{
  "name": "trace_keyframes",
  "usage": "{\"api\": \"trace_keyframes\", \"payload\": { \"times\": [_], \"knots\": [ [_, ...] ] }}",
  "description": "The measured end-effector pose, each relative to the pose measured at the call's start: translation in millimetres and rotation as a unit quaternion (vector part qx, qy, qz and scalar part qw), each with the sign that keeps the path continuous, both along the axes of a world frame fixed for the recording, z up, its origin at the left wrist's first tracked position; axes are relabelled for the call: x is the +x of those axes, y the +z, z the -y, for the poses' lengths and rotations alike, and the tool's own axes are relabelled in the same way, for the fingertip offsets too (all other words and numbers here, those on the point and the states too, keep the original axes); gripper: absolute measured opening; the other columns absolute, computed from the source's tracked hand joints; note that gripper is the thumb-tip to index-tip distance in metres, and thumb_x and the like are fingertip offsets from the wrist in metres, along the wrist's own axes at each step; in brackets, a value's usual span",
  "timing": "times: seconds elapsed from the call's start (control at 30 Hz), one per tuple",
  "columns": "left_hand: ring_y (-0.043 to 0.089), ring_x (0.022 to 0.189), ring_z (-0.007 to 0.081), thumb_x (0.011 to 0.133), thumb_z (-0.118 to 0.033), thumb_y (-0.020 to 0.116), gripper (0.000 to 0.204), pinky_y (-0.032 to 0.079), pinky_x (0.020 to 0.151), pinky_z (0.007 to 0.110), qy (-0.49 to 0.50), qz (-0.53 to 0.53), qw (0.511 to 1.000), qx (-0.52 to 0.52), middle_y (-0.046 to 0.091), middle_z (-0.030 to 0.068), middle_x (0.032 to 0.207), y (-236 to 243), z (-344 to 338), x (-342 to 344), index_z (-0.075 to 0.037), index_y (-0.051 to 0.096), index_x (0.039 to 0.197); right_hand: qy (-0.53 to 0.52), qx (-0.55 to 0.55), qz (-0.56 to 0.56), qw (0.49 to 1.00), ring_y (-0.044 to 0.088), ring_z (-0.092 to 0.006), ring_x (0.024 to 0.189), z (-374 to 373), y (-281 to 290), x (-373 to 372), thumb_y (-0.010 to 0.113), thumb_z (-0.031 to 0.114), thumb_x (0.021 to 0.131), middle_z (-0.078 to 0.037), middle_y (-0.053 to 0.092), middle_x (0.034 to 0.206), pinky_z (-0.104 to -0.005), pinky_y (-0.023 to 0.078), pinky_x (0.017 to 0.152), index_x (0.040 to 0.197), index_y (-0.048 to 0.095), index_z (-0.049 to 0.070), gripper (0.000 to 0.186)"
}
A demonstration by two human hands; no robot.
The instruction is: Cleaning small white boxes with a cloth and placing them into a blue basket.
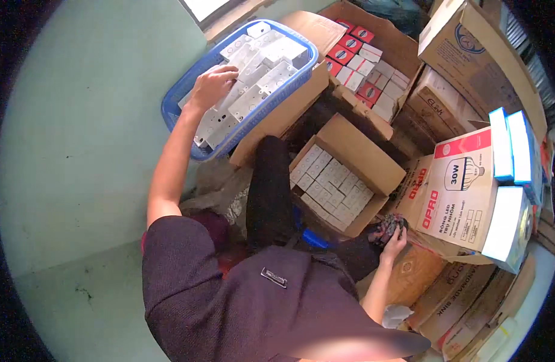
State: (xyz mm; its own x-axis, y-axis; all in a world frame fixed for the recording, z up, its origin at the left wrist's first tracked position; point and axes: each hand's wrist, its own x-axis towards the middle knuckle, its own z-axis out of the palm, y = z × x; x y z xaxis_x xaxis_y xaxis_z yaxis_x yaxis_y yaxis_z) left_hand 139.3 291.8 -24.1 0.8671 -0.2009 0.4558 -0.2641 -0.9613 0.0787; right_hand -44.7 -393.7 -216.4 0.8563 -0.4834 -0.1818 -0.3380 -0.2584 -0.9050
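Observation:
My left hand [214,87] reaches into a blue plastic basket [166,114] at the upper left. Its fingers are bent together at the edge of a white electrical back box [248,65], among several like it heaped in the basket. Low on the right, my right hand [396,242] is closed round a bunched dark cloth with a red and grey pattern [386,228]. Between my knees and the far boxes stands an open cardboard carton [355,140], with rows of white boxes [332,184] packed inside.
A larger open carton [380,120] at the back holds small red and white boxes [352,43]. Tall cartons [461,187] crowd the right side, with blue and white boxes [511,148] on top. A pale green wall [90,139] stands on the left.

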Motion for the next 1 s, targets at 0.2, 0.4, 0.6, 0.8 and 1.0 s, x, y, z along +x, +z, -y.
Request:
{"api": "trace_keyframes", "payload": {
  "times": [0.2,0.4,0.6,0.8,1.0],
  "knots": [
    [0.072,0.11,0.0227,0.087,-0.007,0.071,0.022,0.059,0.095,0.037,-0.015,-0.086,0.996,-0.016,0.076,-0.0015,0.121,2,8,2,-0.014,0.08,0.106,-0.011,0.004,0.01,1.0,0.062,-0.0243,0.116,2,-9,-1,0.059,0.022,0.108,-0.016,0.068,0.132,-0.0361,0.046,0.106,0.136,0.059,-0.013,0.045],
    [0.072,0.11,0.0245,0.089,-0.009,0.067,0.021,0.059,0.094,0.038,-0.005,-0.101,0.995,-0.006,0.075,-0.0017,0.121,12,5,-2,-0.013,0.079,0.106,0.009,0.02,-0.015,1.0,0.06,-0.0254,0.124,4,-1,0,0.059,0.022,0.107,-0.018,0.065,0.138,-0.0364,0.044,0.109,0.138,0.057,-0.013,0.047],
    [0.071,0.11,0.0246,0.088,-0.007,0.064,0.024,0.057,0.095,0.038,-0.015,-0.138,0.99,0.014,0.076,-0.0009,0.119,6,9,-3,-0.013,0.08,0.105,-0.027,-0.01,-0.023,0.999,0.06,-0.0264,0.126,-1,-3,2,0.06,0.023,0.107,-0.019,0.064,0.14,-0.0366,0.044,0.11,0.139,0.057,-0.013,0.048],
    [0.071,0.111,0.0251,0.088,-0.008,0.067,0.02,0.057,0.097,0.038,-0.028,-0.126,0.992,0.0,0.076,0.0016,0.119,1,12,1,-0.011,0.08,0.104,-0.022,-0.03,-0.01,0.999,0.06,-0.026,0.124,2,-15,-1,0.06,0.023,0.108,-0.019,0.065,0.138,-0.0361,0.045,0.108,0.138,0.058,-0.012,0.046],
    [0.07,0.115,0.0237,0.088,-0.006,0.064,0.023,0.057,0.098,0.037,-0.043,-0.113,0.993,0.007,0.075,0.0017,0.121,-5,12,2,-0.011,0.079,0.105,-0.003,-0.048,-0.01,0.999,0.061,-0.0239,0.118,7,-17,2,0.059,0.023,0.108,-0.018,0.067,0.132,-0.0356,0.046,0.105,0.134,0.06,-0.011,0.044]
  ]
}}
